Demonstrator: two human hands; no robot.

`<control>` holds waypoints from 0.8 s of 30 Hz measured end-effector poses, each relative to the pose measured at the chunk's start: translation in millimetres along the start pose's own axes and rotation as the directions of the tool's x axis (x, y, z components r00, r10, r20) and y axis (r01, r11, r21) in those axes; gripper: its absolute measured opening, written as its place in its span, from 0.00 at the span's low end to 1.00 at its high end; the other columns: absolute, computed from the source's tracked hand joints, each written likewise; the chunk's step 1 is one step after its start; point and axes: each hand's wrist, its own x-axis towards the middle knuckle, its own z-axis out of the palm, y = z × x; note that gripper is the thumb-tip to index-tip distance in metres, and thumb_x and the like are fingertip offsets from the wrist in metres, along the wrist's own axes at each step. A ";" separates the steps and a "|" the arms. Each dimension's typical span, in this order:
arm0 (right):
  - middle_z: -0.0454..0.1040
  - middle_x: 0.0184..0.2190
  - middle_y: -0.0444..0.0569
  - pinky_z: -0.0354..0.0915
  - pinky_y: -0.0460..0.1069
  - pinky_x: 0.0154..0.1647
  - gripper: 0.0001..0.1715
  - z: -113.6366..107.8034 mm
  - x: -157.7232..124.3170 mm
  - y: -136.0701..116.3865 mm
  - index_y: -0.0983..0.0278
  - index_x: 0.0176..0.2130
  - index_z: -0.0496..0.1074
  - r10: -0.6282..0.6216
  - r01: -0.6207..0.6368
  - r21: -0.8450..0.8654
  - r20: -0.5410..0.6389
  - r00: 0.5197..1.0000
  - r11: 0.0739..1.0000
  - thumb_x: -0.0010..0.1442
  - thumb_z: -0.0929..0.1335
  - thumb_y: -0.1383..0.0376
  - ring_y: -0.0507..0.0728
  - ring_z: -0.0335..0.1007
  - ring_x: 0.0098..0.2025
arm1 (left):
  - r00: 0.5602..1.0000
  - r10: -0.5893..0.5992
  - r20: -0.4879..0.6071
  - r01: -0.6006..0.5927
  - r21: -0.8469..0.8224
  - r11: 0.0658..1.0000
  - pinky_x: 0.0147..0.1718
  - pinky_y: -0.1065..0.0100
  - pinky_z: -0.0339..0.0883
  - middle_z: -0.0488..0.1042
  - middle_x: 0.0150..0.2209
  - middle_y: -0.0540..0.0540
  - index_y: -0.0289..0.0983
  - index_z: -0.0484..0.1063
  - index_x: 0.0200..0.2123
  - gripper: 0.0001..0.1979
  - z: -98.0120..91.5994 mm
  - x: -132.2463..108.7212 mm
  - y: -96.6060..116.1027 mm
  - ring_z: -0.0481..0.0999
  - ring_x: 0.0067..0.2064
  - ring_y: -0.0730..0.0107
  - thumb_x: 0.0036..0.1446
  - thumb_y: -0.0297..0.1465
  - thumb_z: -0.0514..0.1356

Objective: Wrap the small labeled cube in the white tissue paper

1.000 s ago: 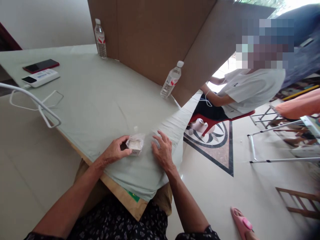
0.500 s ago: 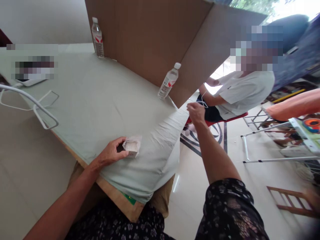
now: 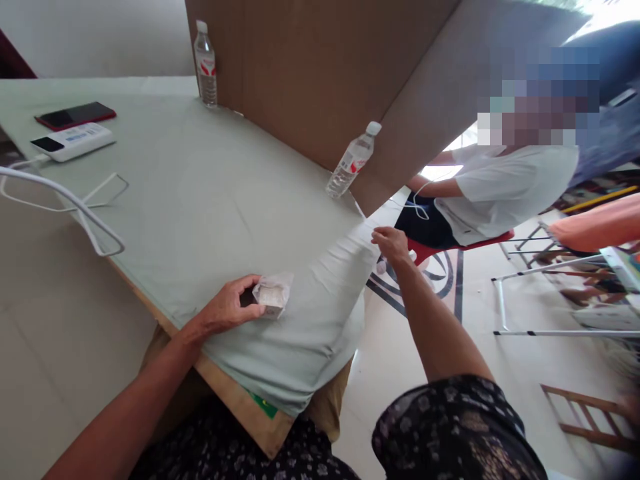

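Note:
On the pale green tablecloth (image 3: pixel 175 200), near the front corner, my left hand (image 3: pixel 230 307) grips a small pale box (image 3: pixel 271 300) between thumb and fingers. A thin, translucent wrapping stands loosely around the box's top. My right hand (image 3: pixel 391 244) is at the right side of the table, by the cloth's edge. Its fingers are drawn together in a pinch, and whatever they may hold is too small to see. Beyond that hand, a water bottle (image 3: pixel 353 161) with a white cap stands against the cardboard.
A tall cardboard panel (image 3: pixel 320 73) borders the table's far side, with a second bottle (image 3: pixel 206 67) at its left end. Far left lie a phone (image 3: pixel 75 115), a white power bank (image 3: pixel 75 141) and a white cable (image 3: pixel 95 227). A seated person (image 3: pixel 520 187) is behind the panel.
My right hand has come slightly leftward and nearer, closer to the table's edge. My left hand still holds the small box in place. The view has shifted a little.

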 end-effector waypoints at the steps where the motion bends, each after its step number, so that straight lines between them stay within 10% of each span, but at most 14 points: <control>1: 0.70 0.18 0.43 0.64 0.53 0.34 0.09 8.6 -18.3 -1.6 0.61 0.28 0.74 0.037 -0.037 0.002 0.008 0.999 0.999 0.59 0.72 0.64 0.56 0.70 0.26 | 1.000 0.004 -0.005 -0.004 0.007 1.000 0.46 0.62 0.72 0.83 0.46 0.43 0.35 0.77 0.52 0.27 -0.7 0.2 0.1 0.80 0.45 0.57 0.51 0.42 0.64; 10: 0.84 0.43 0.51 0.73 0.54 0.43 0.19 45.4 -158.1 -77.2 0.61 0.48 0.80 -0.060 -0.052 0.262 0.401 0.914 0.964 0.61 0.74 0.54 0.57 0.80 0.41 | 0.999 0.029 -0.035 -0.029 0.005 1.000 0.45 0.63 0.73 0.81 0.43 0.44 0.35 0.77 0.50 0.26 -5.4 0.9 -0.2 0.79 0.43 0.61 0.49 0.40 0.67; 18: 0.73 0.64 0.57 0.74 0.59 0.54 0.53 97.0 -166.3 -113.4 0.56 0.68 0.66 -0.321 0.050 0.431 0.584 0.745 0.901 0.53 0.77 0.38 0.66 0.73 0.60 | 0.998 0.043 -0.049 -0.044 -0.037 0.998 0.49 0.61 0.73 0.83 0.49 0.41 0.35 0.78 0.53 0.27 -4.9 0.1 3.6 0.81 0.49 0.57 0.50 0.40 0.67; 24: 0.78 0.52 0.53 0.73 0.58 0.50 0.55 116.4 -175.5 -113.2 0.56 0.68 0.67 -0.243 -0.018 0.428 0.548 0.800 0.904 0.51 0.77 0.35 0.60 0.74 0.45 | 0.990 0.070 -0.125 -0.064 0.057 0.996 0.49 0.62 0.74 0.83 0.46 0.42 0.34 0.78 0.52 0.24 0.2 -0.4 3.7 0.81 0.47 0.58 0.55 0.42 0.65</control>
